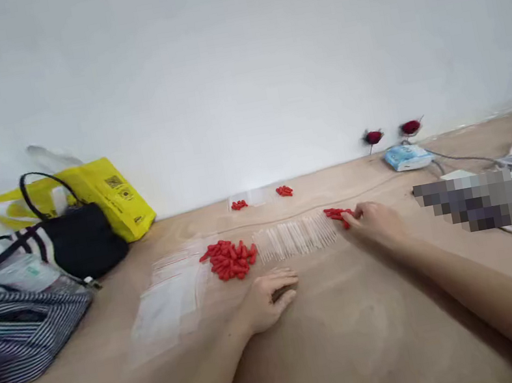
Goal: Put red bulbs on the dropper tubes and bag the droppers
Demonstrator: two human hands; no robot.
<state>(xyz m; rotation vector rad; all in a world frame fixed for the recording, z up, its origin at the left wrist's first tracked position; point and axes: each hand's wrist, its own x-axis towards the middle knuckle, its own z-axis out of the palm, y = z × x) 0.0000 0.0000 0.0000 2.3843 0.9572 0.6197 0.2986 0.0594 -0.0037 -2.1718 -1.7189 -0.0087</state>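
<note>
My right hand (378,223) reaches to a small group of red cap-like pieces (336,212), thumb and fingertips curled together at its right end, seemingly around one piece. Left of that group lies a row of thin clear sticks or tubes (296,237), side by side. My left hand (269,298) rests on the table below the row, fingers stretched out and thumb apart, holding nothing. A bigger heap of the red pieces (228,259) lies beyond it to the left. Clear zip bags (169,292) are spread flat beside the heap.
Two small red clusters (284,191) lie near the wall with a clear bag (257,197). At left stand a yellow bag (124,201), a black handbag (91,240) and a striped bag (27,331). A blue tissue pack (407,157), cables and a blurred-out item are at right.
</note>
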